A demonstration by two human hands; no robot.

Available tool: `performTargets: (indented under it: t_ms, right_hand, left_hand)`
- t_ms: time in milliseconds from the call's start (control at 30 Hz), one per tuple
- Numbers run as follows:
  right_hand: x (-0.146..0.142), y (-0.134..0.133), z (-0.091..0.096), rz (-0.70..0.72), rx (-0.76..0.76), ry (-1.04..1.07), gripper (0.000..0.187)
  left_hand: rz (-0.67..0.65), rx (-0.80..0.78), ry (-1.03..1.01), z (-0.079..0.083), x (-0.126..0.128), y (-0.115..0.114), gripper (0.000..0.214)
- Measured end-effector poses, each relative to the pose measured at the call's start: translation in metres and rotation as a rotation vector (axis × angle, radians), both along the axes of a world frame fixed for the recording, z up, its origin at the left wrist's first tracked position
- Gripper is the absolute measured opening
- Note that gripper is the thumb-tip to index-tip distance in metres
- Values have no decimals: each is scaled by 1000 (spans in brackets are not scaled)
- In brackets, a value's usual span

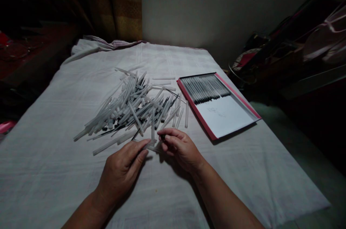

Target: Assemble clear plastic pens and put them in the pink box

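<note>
My left hand (123,167) is closed, thumb and forefinger pinching a translucent pen barrel (153,148) whose end points toward my right hand. Between the fingertips of my right hand (181,148) is a small black pen cap (162,136), mostly covered by the fingers. Just beyond both hands lies a loose pile of clear pen barrels (132,113), with thin dark refills and small black pieces mixed in. One barrel (152,124) stretches from the pile almost to my fingertips.
Right of the pile, a shallow box with a red rim (196,119) holds a row of pens (205,89) with black ends at its far side. A pale cloth (81,185) covers the table. A curtain (121,5) and wall (183,9) stand behind.
</note>
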State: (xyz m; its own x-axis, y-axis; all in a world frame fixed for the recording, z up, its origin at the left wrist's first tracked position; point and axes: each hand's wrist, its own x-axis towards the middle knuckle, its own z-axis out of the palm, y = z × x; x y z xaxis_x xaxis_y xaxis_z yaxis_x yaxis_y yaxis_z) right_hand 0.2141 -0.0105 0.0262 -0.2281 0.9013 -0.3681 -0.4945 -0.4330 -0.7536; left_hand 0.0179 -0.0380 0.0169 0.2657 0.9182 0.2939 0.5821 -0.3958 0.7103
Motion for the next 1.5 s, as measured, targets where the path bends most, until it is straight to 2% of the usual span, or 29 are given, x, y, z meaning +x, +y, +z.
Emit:
performTargets:
  t_ms: [167, 467, 633, 867, 1033, 1167, 1300, 1500]
  right_hand:
    - [1, 2, -2, 52, -28, 91, 25]
    - [-1, -1, -7, 99, -18, 27, 37]
    - [0, 0, -8, 100, 31, -4, 39]
    - [3, 0, -10, 100, 155, -153, 31]
    - [5, -1, -9, 124, 302, -333, 21]
    - [8, -1, -9, 85, 543, -574, 10]
    - [10, -1, -10, 67, 762, -729, 11]
    - [10, -2, -11, 78, 839, -792, 15]
  left_hand:
    - [-29, 77, 38, 0, -1, 0, 33]
    - [-46, 170, 79, 1, -1, 1, 35]
    - [-63, 240, 121, 2, -2, 2, 31]
    - [-55, 235, 163, 1, -2, 1, 30]
    - [-65, 226, 183, 0, -1, 2, 30]
    - [-83, 214, 196, 0, -2, 2, 31]
    - [-76, 225, 219, -1, -3, 2, 30]
    - [-84, 211, 224, -1, -2, 2, 29]
